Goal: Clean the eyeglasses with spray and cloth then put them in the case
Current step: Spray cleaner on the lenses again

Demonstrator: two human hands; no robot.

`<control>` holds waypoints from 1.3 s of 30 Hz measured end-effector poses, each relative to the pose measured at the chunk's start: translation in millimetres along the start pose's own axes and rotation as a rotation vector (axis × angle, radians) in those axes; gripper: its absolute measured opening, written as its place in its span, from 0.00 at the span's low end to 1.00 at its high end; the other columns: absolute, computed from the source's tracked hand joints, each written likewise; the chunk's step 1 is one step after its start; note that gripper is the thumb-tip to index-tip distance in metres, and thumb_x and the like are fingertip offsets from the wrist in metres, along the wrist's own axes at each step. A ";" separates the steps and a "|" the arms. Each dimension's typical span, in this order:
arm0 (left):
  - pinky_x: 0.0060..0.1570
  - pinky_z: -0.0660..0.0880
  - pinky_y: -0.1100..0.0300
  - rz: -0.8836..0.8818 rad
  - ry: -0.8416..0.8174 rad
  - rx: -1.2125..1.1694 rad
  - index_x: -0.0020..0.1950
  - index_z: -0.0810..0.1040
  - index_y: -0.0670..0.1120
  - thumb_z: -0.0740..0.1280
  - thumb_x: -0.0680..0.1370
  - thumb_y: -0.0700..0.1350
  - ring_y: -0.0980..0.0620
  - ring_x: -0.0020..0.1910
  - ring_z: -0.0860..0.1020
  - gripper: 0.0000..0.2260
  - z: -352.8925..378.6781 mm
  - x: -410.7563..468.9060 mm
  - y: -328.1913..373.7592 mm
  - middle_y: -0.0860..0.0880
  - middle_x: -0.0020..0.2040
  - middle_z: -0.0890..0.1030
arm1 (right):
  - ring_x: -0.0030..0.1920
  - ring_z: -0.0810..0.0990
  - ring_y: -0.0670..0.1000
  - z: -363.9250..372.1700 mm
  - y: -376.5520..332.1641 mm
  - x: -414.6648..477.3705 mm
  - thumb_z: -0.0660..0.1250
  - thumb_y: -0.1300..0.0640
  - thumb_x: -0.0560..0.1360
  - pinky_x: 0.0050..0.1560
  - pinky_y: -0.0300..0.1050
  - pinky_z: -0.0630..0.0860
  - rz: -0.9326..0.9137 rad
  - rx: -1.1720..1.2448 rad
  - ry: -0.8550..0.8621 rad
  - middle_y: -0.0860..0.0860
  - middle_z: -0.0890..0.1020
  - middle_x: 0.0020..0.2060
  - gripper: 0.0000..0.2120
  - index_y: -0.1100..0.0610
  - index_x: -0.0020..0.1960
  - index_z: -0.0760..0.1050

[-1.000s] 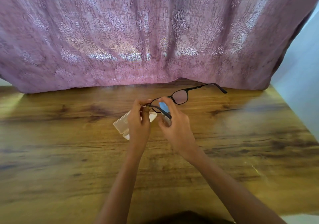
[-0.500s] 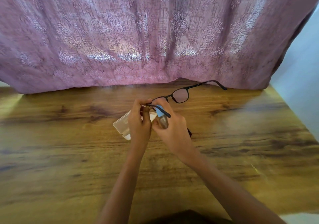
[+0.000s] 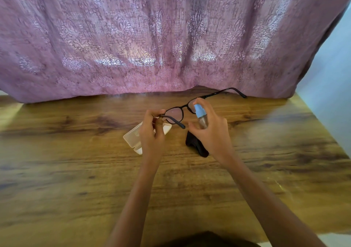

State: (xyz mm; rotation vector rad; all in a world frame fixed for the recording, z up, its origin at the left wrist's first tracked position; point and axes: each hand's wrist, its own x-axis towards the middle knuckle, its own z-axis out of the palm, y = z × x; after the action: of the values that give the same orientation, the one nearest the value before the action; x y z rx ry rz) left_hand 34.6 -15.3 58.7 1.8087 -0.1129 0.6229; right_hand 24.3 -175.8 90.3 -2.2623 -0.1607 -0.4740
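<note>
My left hand pinches the black-framed eyeglasses at the left hinge and holds them above the table, arms unfolded. My right hand grips a small clear spray bottle with a light blue top, index finger on the top, just right of the lenses. A dark cloth lies crumpled on the table under my right hand, partly hidden by it. The open cream glasses case lies on the table beneath my left hand.
The wooden table runs wide to both sides. A mauve patterned curtain hangs along its far edge. A pale wall borders the table's right side.
My right hand with the spray bottle has moved right, from in front of the left lens to beside the right lens. This uncovers the dark cloth. My left hand stays put.
</note>
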 end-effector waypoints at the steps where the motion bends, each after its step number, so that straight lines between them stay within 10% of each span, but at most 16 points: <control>1: 0.36 0.67 0.74 0.003 0.001 0.004 0.53 0.74 0.47 0.58 0.77 0.29 0.65 0.36 0.74 0.14 0.1 -0.3 -0.3 0.61 0.40 0.76 | 0.24 0.62 0.45 -0.3 0.5 -0.5 0.74 0.58 0.71 0.25 0.35 0.62 0.006 0.021 0.013 0.54 0.69 0.25 0.22 0.47 0.61 0.70; 34: 0.40 0.68 0.76 -0.085 0.037 -0.022 0.49 0.72 0.49 0.61 0.79 0.33 0.68 0.41 0.76 0.10 2.2 -0.6 -4.8 0.62 0.41 0.77 | 0.22 0.66 0.43 1.3 35.6 -2.0 0.60 0.57 0.74 0.22 0.37 0.65 0.080 0.164 0.210 0.43 0.69 0.24 0.23 0.42 0.67 0.64; 39: 0.42 0.69 0.76 -0.095 0.041 -0.024 0.49 0.72 0.48 0.60 0.79 0.32 0.69 0.41 0.76 0.10 1.0 -0.3 -3.7 0.61 0.41 0.77 | 0.26 0.73 0.39 2.1 84.8 -3.0 0.59 0.57 0.82 0.26 0.31 0.68 0.277 0.188 0.202 0.46 0.71 0.31 0.18 0.63 0.69 0.60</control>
State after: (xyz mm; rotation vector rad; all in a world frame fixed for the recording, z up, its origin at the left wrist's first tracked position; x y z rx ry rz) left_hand 36.1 -15.1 55.1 1.7666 -0.0068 0.5880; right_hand 44.5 -230.9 29.1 -2.0001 0.2016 -0.5121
